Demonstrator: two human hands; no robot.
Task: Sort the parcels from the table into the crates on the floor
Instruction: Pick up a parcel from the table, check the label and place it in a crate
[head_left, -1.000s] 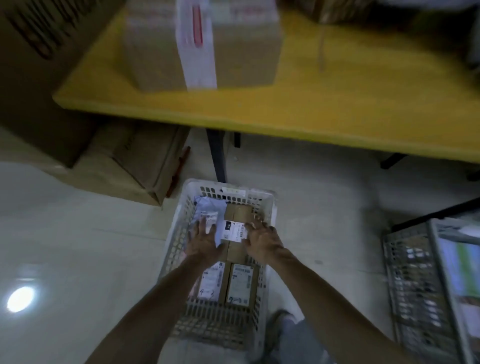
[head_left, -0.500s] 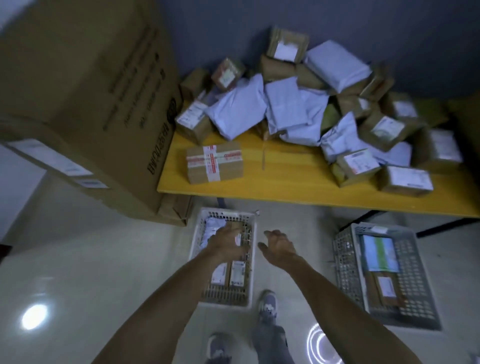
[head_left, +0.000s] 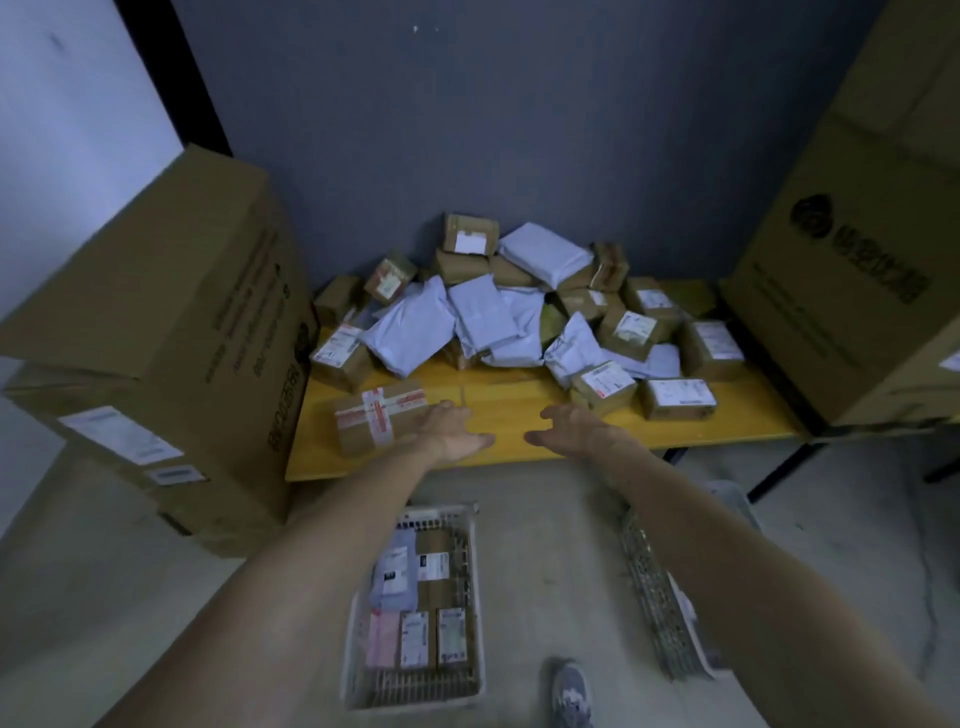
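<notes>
**Yellow table heaped with parcels, two crates on the floor**

The yellow table (head_left: 519, 441) stands against the dark far wall. On its far half lies a heap of brown boxes and white mailer bags (head_left: 498, 312). A brown box bound with red-and-white tape (head_left: 382, 418) sits alone at the near left. On the pale floor (head_left: 545, 545) before the table stand a white crate (head_left: 467, 525) holding labelled parcels and, to the right, a grey crate (head_left: 654, 597). Large cartons (head_left: 156, 338) flank the table.
</notes>
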